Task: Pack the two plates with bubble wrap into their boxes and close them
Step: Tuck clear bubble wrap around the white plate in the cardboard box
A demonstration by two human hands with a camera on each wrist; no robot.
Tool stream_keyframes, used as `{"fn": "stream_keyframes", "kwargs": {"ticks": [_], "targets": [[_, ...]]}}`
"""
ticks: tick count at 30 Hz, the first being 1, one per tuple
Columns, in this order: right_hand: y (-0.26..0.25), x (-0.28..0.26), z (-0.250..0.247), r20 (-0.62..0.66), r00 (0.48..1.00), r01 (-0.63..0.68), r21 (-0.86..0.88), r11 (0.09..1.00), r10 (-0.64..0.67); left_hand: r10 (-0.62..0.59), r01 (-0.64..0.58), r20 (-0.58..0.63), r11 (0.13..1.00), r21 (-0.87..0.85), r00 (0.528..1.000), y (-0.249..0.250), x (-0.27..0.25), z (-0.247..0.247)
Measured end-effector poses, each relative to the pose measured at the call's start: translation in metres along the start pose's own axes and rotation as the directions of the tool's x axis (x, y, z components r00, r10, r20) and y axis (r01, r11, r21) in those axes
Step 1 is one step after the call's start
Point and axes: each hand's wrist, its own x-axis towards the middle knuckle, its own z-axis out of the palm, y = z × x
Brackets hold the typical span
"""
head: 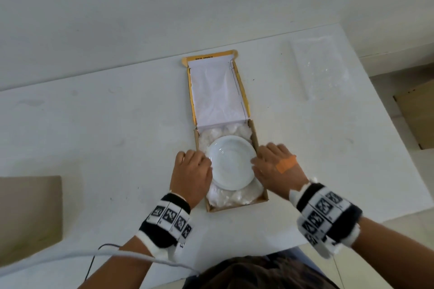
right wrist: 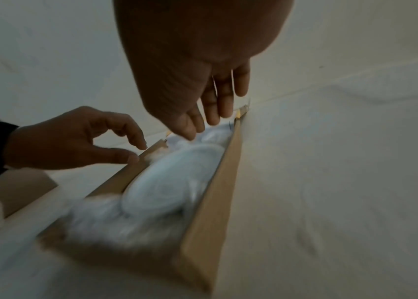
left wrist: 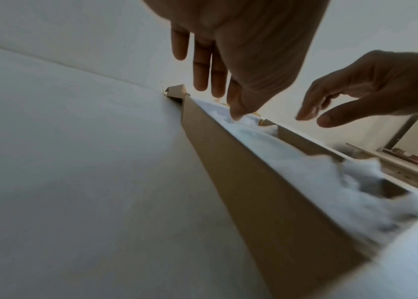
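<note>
While a round white ceramic plate (head: 231, 161) lies on crumpled clear bubble wrap (head: 237, 196) inside an open brown cardboard box (head: 237, 207) near the middle of the white bench (head: 105, 124), both hands hover at its sides. The box's lid (head: 217, 91), white inside with a yellow border, lies flung back flat toward the far edge of the bench. The left hand (head: 192, 172) sits over the box's left wall with its fingers (left wrist: 200, 66) loosely extended, its grip spread and holding nothing. The right hand (head: 277, 166), marked with an orange plaster, sits over the right wall, its fingers (right wrist: 224, 97) likewise relaxed and its grip spread; whether fingertips touch the plate's rim cannot be told. A second flat sheet of clear bubble wrap (head: 321, 65) lies near the far right corner of the bench. A flat brown cardboard piece (head: 28, 216) lies at the near left edge.
</note>
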Motion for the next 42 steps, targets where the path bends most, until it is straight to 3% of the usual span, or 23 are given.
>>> {"fn": "stream_keyframes", "kwargs": {"ticks": [6, 14, 19, 24, 29, 32, 37, 39, 42], "targets": [[-0.011, -0.042, 0.024, 0.0, 0.998, 0.069, -0.051, 0.996, -0.07, 0.04, -0.04, 0.124, 0.999, -0.009, 0.991, 0.025, -0.045, 0.005], [-0.019, -0.062, 0.015, -0.019, 0.996, 0.083, -0.15, 0.985, -0.087, 0.069, -0.072, 0.087, 0.997, 0.028, 0.994, 0.042, -0.062, 0.002], [-0.026, -0.076, 0.012, 0.181, 0.98, 0.117, -0.186, 0.976, -0.083, 0.037, -0.037, 0.172, 0.999, -0.004, 0.984, 0.054, -0.071, 0.007], [-0.027, -0.065, 0.021, 0.394, 0.919, 0.114, -0.225, 0.968, -0.016, 0.034, -0.033, 0.329, 0.999, -0.007, 0.944, 0.061, -0.077, 0.014], [-0.031, -0.051, 0.025, 0.551, 0.834, 0.109, -0.213, 0.971, 0.027, 0.036, -0.035, 0.307, 0.999, -0.01, 0.951, 0.062, -0.071, 0.013], [-0.034, -0.052, 0.028, 0.515, 0.855, 0.084, -0.252, 0.964, 0.06, 0.038, -0.047, 0.332, 0.999, 0.018, 0.943, 0.064, -0.073, 0.014], [-0.037, -0.056, 0.009, 0.443, 0.895, 0.037, -0.159, 0.987, 0.038, 0.027, -0.05, 0.347, 0.997, 0.056, 0.937, 0.068, -0.08, 0.017], [-0.041, -0.062, 0.006, 0.308, 0.95, 0.078, -0.098, 0.992, -0.044, 0.011, -0.038, 0.314, 0.996, 0.08, 0.949, 0.07, -0.079, 0.018], [-0.041, -0.068, 0.009, 0.243, 0.951, 0.201, -0.009, 0.98, -0.193, -0.058, 0.032, 0.265, 0.994, 0.102, 0.963, 0.077, -0.075, 0.016]]}}
